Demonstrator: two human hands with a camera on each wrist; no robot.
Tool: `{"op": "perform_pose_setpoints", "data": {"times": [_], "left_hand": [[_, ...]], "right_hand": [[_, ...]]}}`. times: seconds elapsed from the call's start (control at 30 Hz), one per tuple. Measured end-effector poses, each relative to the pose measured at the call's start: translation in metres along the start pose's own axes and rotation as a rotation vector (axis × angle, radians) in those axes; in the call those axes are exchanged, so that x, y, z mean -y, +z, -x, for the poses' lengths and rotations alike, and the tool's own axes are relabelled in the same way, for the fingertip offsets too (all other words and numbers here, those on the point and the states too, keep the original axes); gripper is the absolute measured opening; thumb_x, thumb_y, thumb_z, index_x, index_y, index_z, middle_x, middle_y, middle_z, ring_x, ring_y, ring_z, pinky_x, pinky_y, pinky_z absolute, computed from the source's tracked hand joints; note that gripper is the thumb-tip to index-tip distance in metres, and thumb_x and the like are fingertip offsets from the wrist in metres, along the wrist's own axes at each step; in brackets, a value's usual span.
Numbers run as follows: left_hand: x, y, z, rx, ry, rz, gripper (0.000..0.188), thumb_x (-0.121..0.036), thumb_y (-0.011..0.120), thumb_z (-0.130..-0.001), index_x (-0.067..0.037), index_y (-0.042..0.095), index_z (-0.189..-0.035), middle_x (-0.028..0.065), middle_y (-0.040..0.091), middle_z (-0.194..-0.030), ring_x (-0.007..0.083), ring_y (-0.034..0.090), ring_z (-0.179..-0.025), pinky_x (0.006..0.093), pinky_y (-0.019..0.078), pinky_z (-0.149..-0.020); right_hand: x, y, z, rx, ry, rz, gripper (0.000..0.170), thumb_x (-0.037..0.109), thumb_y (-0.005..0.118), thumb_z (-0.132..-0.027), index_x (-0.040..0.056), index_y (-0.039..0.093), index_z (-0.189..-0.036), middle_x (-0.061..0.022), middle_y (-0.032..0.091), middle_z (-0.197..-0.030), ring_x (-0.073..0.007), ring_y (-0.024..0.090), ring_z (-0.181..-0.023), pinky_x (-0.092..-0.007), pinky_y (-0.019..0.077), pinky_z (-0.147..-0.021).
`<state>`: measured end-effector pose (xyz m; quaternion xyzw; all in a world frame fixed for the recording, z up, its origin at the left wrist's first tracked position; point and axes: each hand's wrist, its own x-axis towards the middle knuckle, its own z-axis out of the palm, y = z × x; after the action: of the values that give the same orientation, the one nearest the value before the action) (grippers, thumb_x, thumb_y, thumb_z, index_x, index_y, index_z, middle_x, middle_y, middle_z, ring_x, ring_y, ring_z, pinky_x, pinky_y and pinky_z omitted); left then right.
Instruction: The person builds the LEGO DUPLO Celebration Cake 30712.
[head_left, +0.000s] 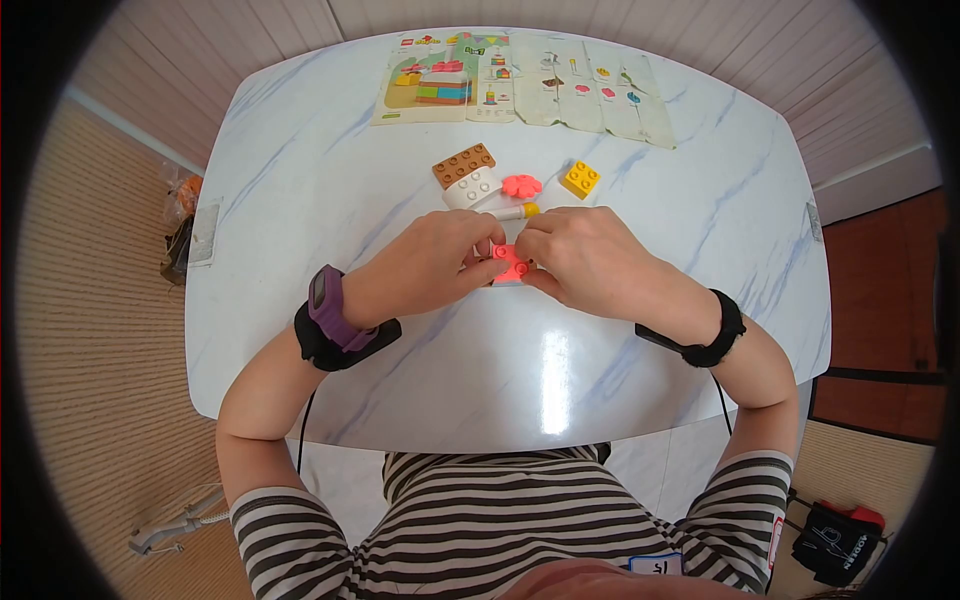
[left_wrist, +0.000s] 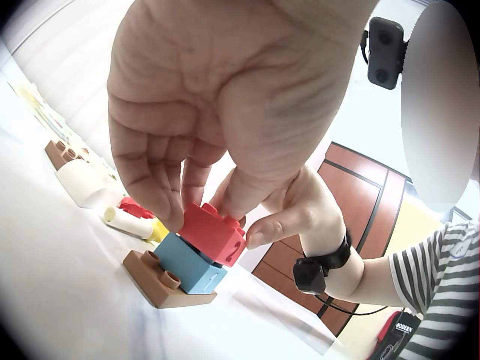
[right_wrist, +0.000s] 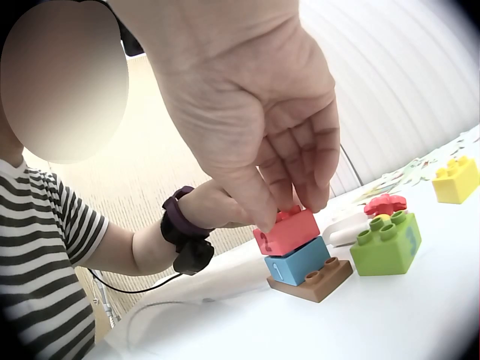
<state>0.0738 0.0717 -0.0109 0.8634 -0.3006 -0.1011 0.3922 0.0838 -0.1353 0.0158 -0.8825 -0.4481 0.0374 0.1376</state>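
Note:
A red toy brick (head_left: 508, 262) marked 2 lies between both hands near the table's middle. My left hand (head_left: 430, 258) pinches it between thumb and fingers from the left. From the right, my right hand (head_left: 595, 258) holds the same brick, thumb at the near side and fingers at the far side. Under it is a blue brick (right_wrist: 296, 262) marked 1, with a dark slit showing between the two in the left wrist view. The blue brick sits on a brown plate (left_wrist: 169, 291), two of whose studs are uncovered.
A green brick (right_wrist: 386, 247) stands beside the plate. Beyond the hands lie a brown brick (head_left: 464, 163), a white brick (head_left: 472, 188), a red flower-shaped piece (head_left: 522, 187), a white candle-like piece with yellow tip (head_left: 515, 212) and a yellow brick (head_left: 581, 180). An instruction sheet (head_left: 570, 85) lies behind.

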Motion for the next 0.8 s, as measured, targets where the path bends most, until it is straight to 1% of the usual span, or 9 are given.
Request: {"op": "perform_pose_setpoints", "data": {"times": [0.23, 0.8], "left_hand": [[0.002, 0.0013, 0.0, 0.002, 0.011, 0.005, 0.02, -0.016, 0.063, -0.085, 0.001, 0.06, -0.094, 0.0094, 0.062, -0.073, 0.0167, 0.058, -0.06, 0.0274, 0.0483, -0.057], [0.0018, 0.0023, 0.0, -0.001, 0.005, 0.008, 0.019, -0.016, 0.064, -0.085, 0.0, 0.06, -0.093, 0.0071, 0.064, -0.069, 0.0152, 0.056, -0.058, 0.027, 0.0462, -0.057]], "right_hand": [[0.0004, 0.0011, 0.0001, -0.012, -0.012, 0.008, 0.015, 0.013, 0.07, -0.074, 0.0038, 0.059, -0.072, -0.0071, 0.058, -0.072, -0.0256, 0.059, -0.067, -0.037, 0.0473, -0.056], [-0.0005, 0.0049, -0.0001, -0.009, -0.023, 0.054, 0.017, 0.014, 0.07, -0.074, 0.0032, 0.057, -0.071, -0.0071, 0.058, -0.072, -0.025, 0.059, -0.066, -0.0367, 0.0473, -0.055]]}}
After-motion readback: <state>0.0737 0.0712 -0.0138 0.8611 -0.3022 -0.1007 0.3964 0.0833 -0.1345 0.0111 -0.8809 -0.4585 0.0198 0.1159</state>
